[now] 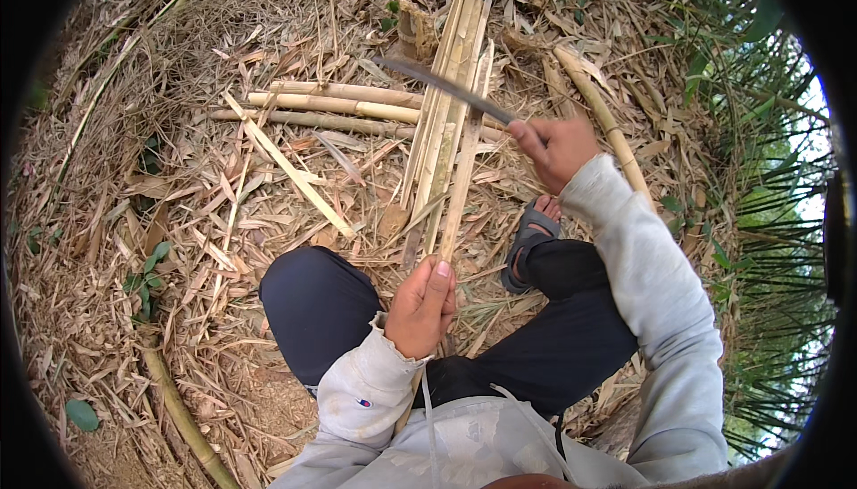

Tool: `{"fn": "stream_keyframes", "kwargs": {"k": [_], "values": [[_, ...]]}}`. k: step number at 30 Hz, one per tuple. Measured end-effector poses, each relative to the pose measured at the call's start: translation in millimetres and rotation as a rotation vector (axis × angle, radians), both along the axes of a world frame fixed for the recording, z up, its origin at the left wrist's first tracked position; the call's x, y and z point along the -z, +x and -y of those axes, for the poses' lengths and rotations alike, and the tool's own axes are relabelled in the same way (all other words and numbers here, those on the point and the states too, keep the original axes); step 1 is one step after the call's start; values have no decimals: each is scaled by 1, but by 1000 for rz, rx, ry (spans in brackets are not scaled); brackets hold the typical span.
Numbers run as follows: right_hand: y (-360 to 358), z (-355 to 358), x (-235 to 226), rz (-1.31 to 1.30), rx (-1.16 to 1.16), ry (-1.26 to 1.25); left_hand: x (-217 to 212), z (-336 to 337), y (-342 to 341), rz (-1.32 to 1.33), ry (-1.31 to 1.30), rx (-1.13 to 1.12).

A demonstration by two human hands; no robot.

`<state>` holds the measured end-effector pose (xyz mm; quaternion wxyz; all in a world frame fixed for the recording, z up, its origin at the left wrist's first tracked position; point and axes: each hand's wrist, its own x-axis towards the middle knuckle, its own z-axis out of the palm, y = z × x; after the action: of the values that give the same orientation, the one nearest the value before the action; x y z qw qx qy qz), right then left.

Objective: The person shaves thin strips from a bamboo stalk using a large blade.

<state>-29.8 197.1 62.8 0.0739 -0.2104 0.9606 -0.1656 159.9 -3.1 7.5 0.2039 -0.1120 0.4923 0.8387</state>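
Note:
My left hand (421, 308) is closed in a pinch on the near end of a split bamboo strip (458, 199), thumb on top. The pale strip points away from me beside a bundle of similar bamboo strips (455, 52). In my right hand (564, 152) is the handle of a long knife (442, 85), fingers wrapped around it. Its dark, narrow blade reaches left across the strips. Whether the blade touches them, I cannot tell.
Round bamboo poles (348, 105) lie crosswise beyond my knees, under the strips. A loose strip (299, 175) rests to their left. Another pole (607, 119) lies right. Short stumps (416, 29) stand at the far side. My sandalled foot (533, 239) is below the right hand. Shavings cover the ground.

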Motion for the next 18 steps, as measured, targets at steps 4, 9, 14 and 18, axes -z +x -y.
{"fn": "stream_keyframes", "kwargs": {"k": [4, 9, 14, 18], "values": [[-1, 14, -3, -57, -156, 13, -6, 11, -2, 22, 8, -23], [-61, -33, 21, 20, 589, -443, -10, 8, 5, -75, -51, 29], [-38, -18, 20, 458, 789, -811, 3, 14, -11, 96, 0, -45], [-16, 11, 1, 497, 624, -766, 0, 14, -11, 116, -2, -38]]}}
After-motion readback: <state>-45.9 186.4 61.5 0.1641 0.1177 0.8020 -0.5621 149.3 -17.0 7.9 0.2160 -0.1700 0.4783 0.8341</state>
